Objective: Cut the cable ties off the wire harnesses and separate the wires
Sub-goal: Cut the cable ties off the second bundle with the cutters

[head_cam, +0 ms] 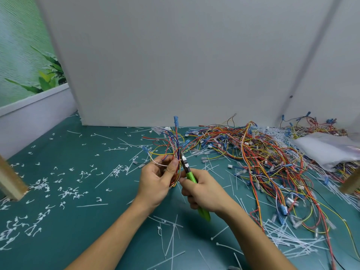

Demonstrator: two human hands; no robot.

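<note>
Looking down from the head camera, the left hand (155, 180) curls its fingers round a wire harness (176, 149), holding it where the wires bunch together. The right hand (202, 193) grips green cutters (190, 175), their tip right at the bunch, just above the left thumb. The tie itself is too small to see. The wires look light, thin and floppy, so they probably need a tight hold near the bunch. A big wire pile (263, 152) lies right of the right hand; cut ties (64, 191) lie left of the left hand.
</note>
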